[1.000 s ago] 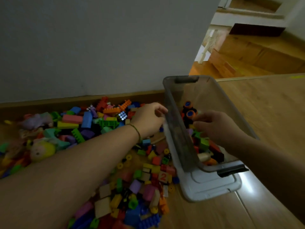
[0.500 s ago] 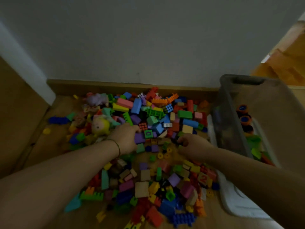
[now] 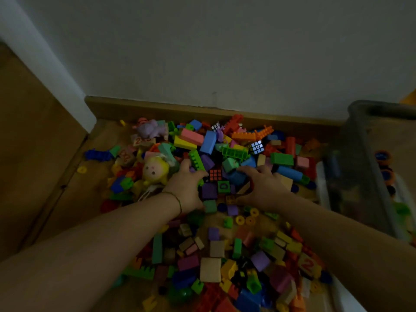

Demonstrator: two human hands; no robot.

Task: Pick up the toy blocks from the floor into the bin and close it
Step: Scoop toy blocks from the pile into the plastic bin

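Gathering Blocks With Both Hands

Both hands are pressed palm-down into the pile of toy blocks (image 3: 216, 221) on the wooden floor (image 3: 45, 176), beside the wall. The left hand (image 3: 188, 188) is seen with fingers curled over a green studded brick (image 3: 196, 159) and blocks below it; whether anything is really gripped cannot be told. The right hand (image 3: 262, 186) is spread wide, fingers a little bent, over blue and purple blocks. A small cube puzzle (image 3: 215, 174) lies between the two hands. The bin (image 3: 360, 176), dark and transparent, is placed at the right, just beside the pile, with some pieces inside. A yellow-haired doll (image 3: 155, 172) lies near the left hand.
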